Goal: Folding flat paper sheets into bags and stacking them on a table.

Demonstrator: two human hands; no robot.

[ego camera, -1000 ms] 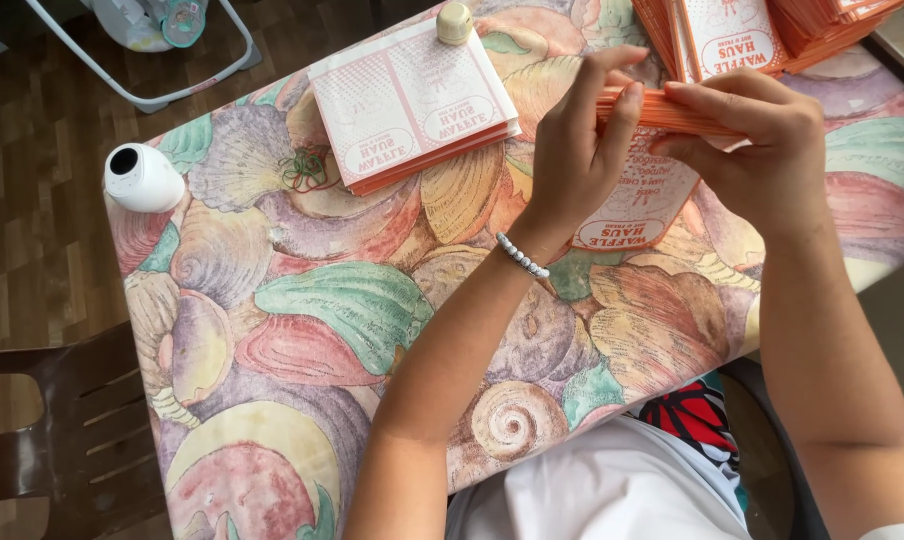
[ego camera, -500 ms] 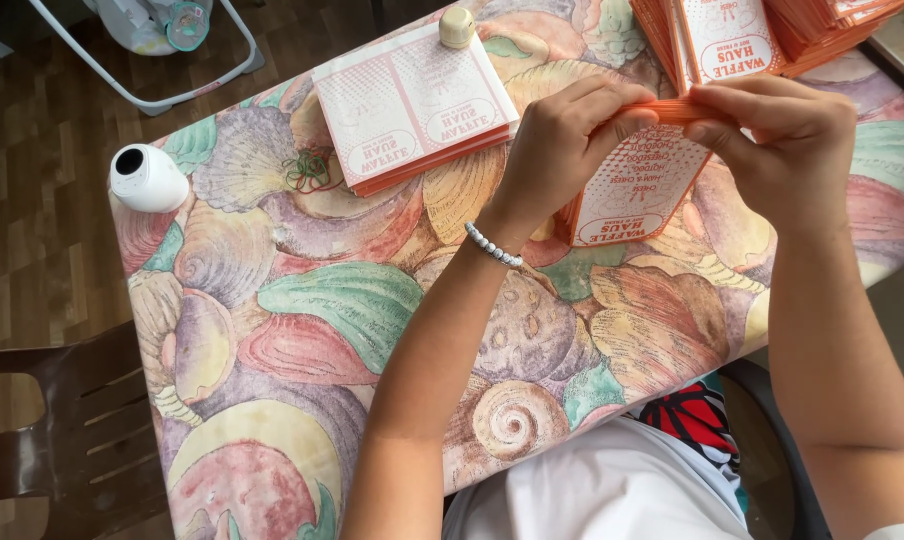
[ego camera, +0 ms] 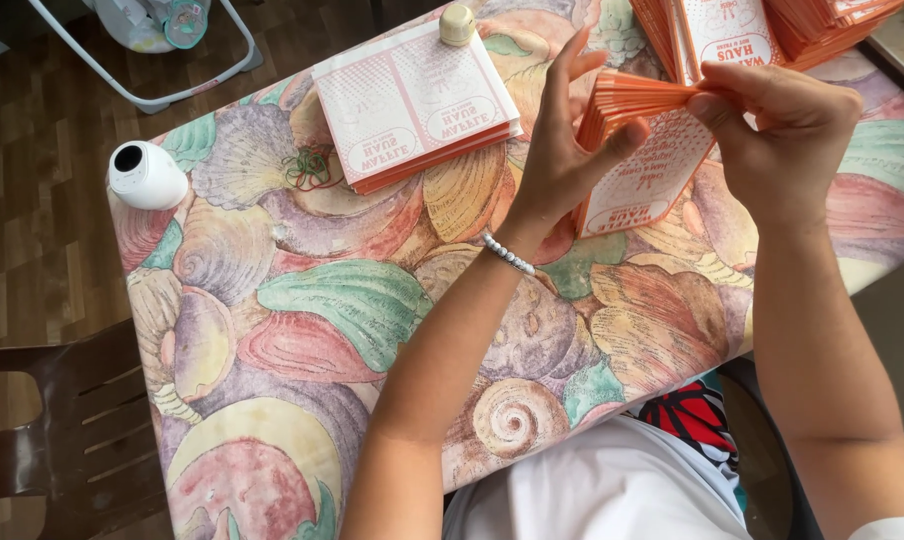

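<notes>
Both my hands hold a thick stack of orange-and-white paper bags (ego camera: 640, 150) upright over the table. My left hand (ego camera: 562, 150) grips the stack's left side, thumb against its fanned orange edges, fingers raised. My right hand (ego camera: 787, 125) pinches the top right edge of the stack between thumb and fingers. The front bag's white printed face points toward me and hangs down to the shell-patterned tablecloth (ego camera: 372, 300). A beaded bracelet (ego camera: 509, 255) circles my left wrist.
A flat pile of the same bags (ego camera: 412, 100) lies at the table's far side with a small cream knob (ego camera: 457, 22) on it. More orange stacks (ego camera: 772, 25) stand at far right. A white round device (ego camera: 144, 175), rubber bands (ego camera: 307, 168) and a brown chair (ego camera: 62, 440) sit at left.
The stack has been raised and tipped more upright. My left hand's fingers have opened upward along its side, and my right hand has shifted to pinch the top edge.
</notes>
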